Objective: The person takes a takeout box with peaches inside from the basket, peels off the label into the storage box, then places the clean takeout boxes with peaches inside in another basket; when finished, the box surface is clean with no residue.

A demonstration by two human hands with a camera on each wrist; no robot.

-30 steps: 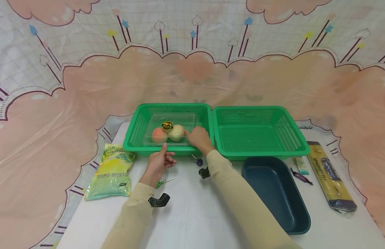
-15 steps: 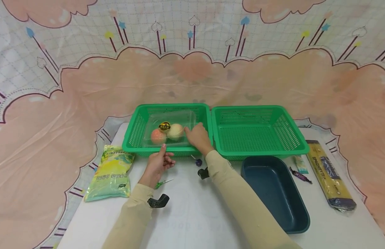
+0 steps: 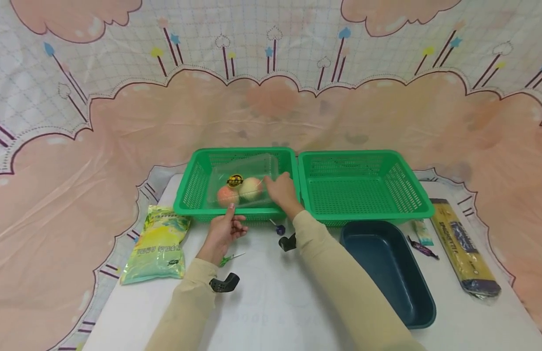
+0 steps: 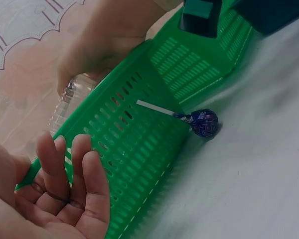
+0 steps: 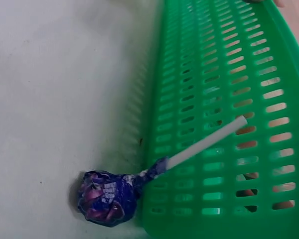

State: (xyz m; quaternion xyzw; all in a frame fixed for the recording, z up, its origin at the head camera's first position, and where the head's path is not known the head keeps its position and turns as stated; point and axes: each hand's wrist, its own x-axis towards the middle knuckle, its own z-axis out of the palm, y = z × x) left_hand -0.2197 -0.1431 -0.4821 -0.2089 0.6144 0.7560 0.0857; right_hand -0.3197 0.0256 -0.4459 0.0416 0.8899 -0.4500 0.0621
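In the head view my right hand [image 3: 281, 191] grips the right end of a clear plastic box [image 3: 263, 165] in the left green basket [image 3: 182, 210]. The box stands tilted, its right end higher. Through its lid show two round fruits that look like peaches, one pinkish-orange [image 3: 227, 196] and one pale [image 3: 251, 189], beside a black and yellow label. My left hand [image 3: 223, 232] holds the basket's front rim, the thumb over it and the fingers loosely bent outside. The left wrist view shows the left hand [image 4: 65, 194] at this rim; the right hand's fingertips are partly hidden there.
A wrapped lollipop [image 5: 107, 198] lies before the basket, near green-handled scissors [image 3: 227, 259]. A yellow-green bag [image 3: 157, 248] lies left. To the right are another green basket [image 3: 367, 217], a dark blue tray [image 3: 422, 312], a spaghetti pack [image 3: 464, 248] and small wrapped sweets [image 3: 423, 248].
The box has tilted further, its right end rising in my right hand, and the fruits have shifted slightly toward the front. My left hand has stayed at the rim.
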